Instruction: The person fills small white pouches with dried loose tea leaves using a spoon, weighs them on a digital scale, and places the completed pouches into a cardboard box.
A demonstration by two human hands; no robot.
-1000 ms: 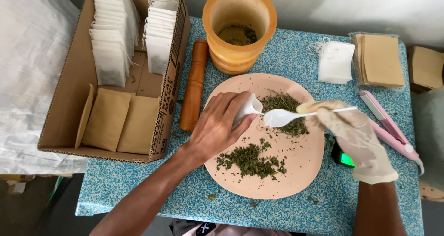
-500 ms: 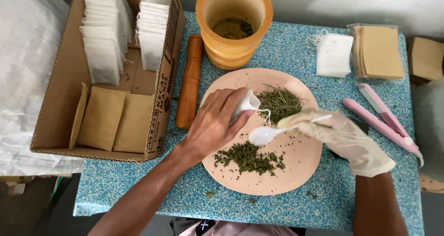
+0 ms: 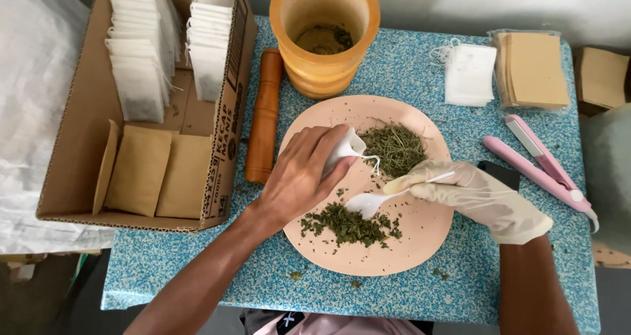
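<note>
Tea bag [image 3: 343, 150] in left hand [image 3: 299, 177]

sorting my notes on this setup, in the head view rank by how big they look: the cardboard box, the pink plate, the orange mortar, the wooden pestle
1. cardboard box
2. pink plate
3. orange mortar, though it stands taller, nearer the camera
4. wooden pestle

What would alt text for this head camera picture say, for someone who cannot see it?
Over a round pink plate of dried green herbs, a bare left hand holds a small white tea bag while a gloved right hand dips a white plastic spoon into the herbs. An orange mortar, wooden pestle and cardboard box of filled bags stand behind.
</note>
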